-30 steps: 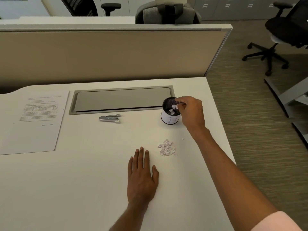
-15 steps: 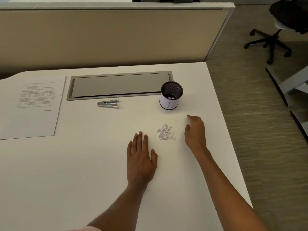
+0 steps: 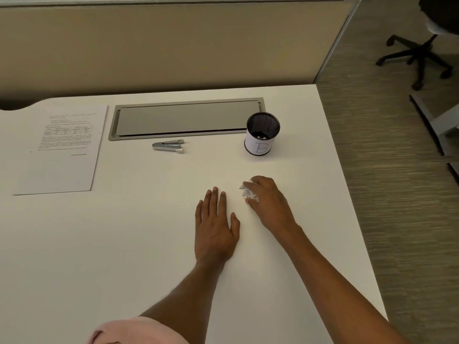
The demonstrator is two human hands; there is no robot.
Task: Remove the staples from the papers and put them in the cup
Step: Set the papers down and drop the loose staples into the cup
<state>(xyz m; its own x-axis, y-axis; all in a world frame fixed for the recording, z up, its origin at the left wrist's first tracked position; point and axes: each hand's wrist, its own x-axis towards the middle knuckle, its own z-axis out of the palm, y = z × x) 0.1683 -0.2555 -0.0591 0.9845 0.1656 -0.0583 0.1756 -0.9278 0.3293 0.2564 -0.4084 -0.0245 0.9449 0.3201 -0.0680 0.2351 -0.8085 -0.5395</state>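
A black mesh cup [image 3: 262,132] with a white label marked "B" stands on the white desk [image 3: 149,244], with a few small pieces lying inside it. Below it, my right hand [image 3: 269,202] lies over a small pile of pulled staples [image 3: 247,192], its fingers curled round them. Only the pile's left edge shows past the fingers. To the left of that, my left hand [image 3: 216,224] rests flat on the desk, fingers straight, holding nothing. The printed papers [image 3: 62,147] lie at the desk's left.
A metal staple remover [image 3: 169,146] lies in front of a grey cable-tray lid [image 3: 186,117] set into the desk. A beige partition runs along the back. The desk's right edge drops to carpet, where an office chair base [image 3: 417,58] stands.
My right hand left the cup, came down toward me, then slid left onto the staple pile and curled over it. My left hand stayed flat.
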